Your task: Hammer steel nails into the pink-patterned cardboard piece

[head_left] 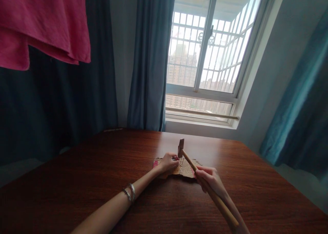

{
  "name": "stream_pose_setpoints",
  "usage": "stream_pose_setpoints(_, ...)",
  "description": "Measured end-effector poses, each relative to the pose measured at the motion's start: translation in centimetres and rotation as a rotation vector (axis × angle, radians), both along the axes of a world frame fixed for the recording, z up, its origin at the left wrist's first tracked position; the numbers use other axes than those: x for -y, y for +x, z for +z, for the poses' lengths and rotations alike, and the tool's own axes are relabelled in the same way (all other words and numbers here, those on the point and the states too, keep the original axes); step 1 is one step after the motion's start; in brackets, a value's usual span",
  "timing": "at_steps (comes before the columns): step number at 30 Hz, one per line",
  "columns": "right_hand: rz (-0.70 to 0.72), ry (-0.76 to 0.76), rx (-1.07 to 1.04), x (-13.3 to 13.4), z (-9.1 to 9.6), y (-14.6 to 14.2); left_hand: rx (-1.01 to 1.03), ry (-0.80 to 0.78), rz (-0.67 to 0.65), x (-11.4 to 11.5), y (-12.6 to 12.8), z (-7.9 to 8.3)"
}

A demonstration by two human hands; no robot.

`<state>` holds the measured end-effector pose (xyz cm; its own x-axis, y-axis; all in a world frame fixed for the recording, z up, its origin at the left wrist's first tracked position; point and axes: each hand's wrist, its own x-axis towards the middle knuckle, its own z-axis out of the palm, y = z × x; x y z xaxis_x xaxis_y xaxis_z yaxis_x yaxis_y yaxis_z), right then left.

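My right hand (208,178) is wrapped round the wooden handle of a hammer (191,161), whose metal head is up at the far end. Under the hammer head lies a ragged piece of cardboard (188,170), dotted with many small holes or marks, with thin upright spikes like nails at its back and right edge. My left hand (167,163) rests at the cardboard's left part, fingers pinched together beside the hammer head. Dark red shows at its fingertips; what the pinch holds is too small to tell. Pink patches (155,163) show on the cardboard.
The brown wooden table (107,172) spreads out on all sides of the cardboard. Behind it are a blue curtain (151,63) and a barred window (202,56). A pink cloth (51,25) hangs at the upper left. Another curtain (294,117) hangs on the right.
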<state>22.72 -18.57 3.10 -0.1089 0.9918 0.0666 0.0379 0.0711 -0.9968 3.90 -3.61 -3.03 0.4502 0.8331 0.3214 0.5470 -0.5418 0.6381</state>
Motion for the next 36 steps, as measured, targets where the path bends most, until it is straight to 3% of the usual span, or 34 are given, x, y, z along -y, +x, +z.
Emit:
stream_pose_setpoints(13, -0.028, 0.009, -0.014, 0.1, 0.4, 0.2, 0.022, -0.061, -0.02, 0.3, -0.2, 0.6)
stream_pose_setpoints(19, -0.205, 0.049, 0.021, -0.6, -0.6, 1.8, 0.024, -0.054, -0.022, -0.2, -0.3, 0.1)
stream_pose_setpoints(24, -0.393, 0.011, 0.224, -2.1, -2.6, 4.2, 0.068, -0.084, -0.055, -0.5, -0.8, 0.4)
stream_pose_setpoints(29, -0.525, 0.074, 0.58, -2.9, -3.9, 6.6, -0.035, -0.125, -0.168, -1.2, -2.5, 2.3)
stream_pose_setpoints(33, -0.521, 0.087, 0.746, -3.0, -4.2, 7.2, -0.222, -0.202, -0.178, -2.0, -4.4, 3.6)
stream_pose_setpoints(36, -0.508, 0.079, 0.818, -2.9, -4.4, 7.0, -0.272, -0.237, -0.165, -2.4, -5.2, 3.6)
